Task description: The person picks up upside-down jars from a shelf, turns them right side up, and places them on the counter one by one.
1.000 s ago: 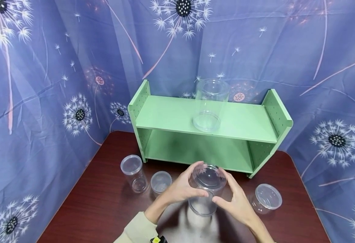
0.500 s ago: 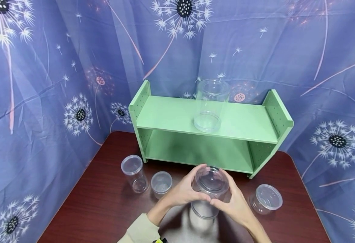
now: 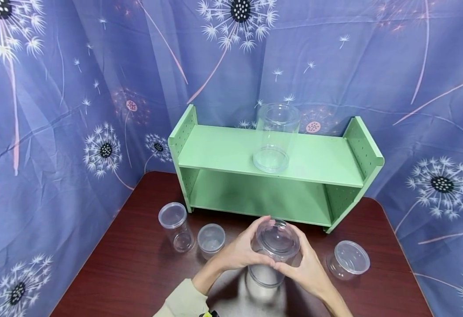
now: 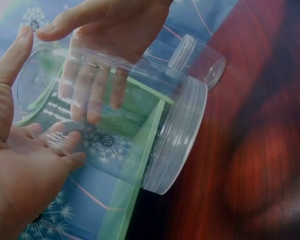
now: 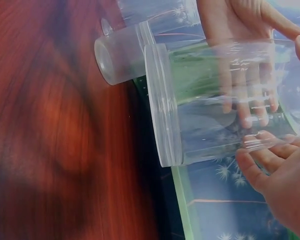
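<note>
A clear plastic jar (image 3: 277,241) is gripped between both hands close over the front middle of the table, bottom end up. Its ridged clear lid (image 4: 182,142) is on the lower end, facing the table in the left wrist view. My left hand (image 3: 242,250) curls round the left side and my right hand (image 3: 310,266) round the right, thumb tips meeting at the near side. Through the clear wall, nothing shows inside the jar (image 5: 210,107). To the left stand a tall lidded jar (image 3: 177,229) and a short one (image 3: 211,240); another short lidded jar (image 3: 348,259) stands to the right.
A green two-tier shelf (image 3: 223,143) stands at the back of the dark red table (image 3: 116,264). One large clear jar (image 3: 276,136) sits on its upper board. Blue dandelion-print cloth (image 3: 326,53) hangs behind and on the sides.
Both hands and the jar have shifted slightly right and a little toward me in the head view. The thumbs, apart one second ago, have come together. The other jars stay put.
</note>
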The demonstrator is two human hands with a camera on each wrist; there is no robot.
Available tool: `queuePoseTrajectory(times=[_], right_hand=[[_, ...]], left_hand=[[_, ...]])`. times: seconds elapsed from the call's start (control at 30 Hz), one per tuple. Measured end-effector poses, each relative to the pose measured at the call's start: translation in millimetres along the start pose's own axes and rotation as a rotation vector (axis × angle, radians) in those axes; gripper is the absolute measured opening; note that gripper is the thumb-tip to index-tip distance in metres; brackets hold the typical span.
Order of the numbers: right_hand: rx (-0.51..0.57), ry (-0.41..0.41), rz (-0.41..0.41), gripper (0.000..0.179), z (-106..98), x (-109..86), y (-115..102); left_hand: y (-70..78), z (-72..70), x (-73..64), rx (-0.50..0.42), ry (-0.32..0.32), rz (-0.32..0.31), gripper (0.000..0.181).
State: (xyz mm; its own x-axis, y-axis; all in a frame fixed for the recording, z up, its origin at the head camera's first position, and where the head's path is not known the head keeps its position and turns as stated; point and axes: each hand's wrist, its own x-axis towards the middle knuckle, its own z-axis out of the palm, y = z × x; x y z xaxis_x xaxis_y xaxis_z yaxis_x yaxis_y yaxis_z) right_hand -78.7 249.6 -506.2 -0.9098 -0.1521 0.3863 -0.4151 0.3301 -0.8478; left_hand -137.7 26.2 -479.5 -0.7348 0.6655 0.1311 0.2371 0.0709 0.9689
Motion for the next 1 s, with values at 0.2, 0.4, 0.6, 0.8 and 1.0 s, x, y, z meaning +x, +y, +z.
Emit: queuePoseTrajectory(times=[0.2,0.4,0.6,0.8,1.0], right_hand=[[0.019,0.021,-0.023,0.098,-1,-1.2,-1],[0.032,0.037,-0.063,0.1,-1,-1.6,-2],[0.017,0.065,-0.055,0.1,-5,-3.6,-2],[-0.002,0.08,-0.059,0.102,-10,-5.3,-4],[-0.018,0.098,-0.043,0.103,-14,-7.0,-5]], left_hand=[[2.4,-6.4,-0.3,0.011,-0.03,0.002,0.101],[5.2,-13.9,0.4,-0.008,-0.019,0.031,0.09],[10.1,-25.5,-1.6,-0.015,0.019,0.07,0.081],[18.1,-42.1,-5.8,0.011,0.07,0.127,0.076],[31.2,-65.0,-10.3,0.053,0.119,0.14,0.074]])
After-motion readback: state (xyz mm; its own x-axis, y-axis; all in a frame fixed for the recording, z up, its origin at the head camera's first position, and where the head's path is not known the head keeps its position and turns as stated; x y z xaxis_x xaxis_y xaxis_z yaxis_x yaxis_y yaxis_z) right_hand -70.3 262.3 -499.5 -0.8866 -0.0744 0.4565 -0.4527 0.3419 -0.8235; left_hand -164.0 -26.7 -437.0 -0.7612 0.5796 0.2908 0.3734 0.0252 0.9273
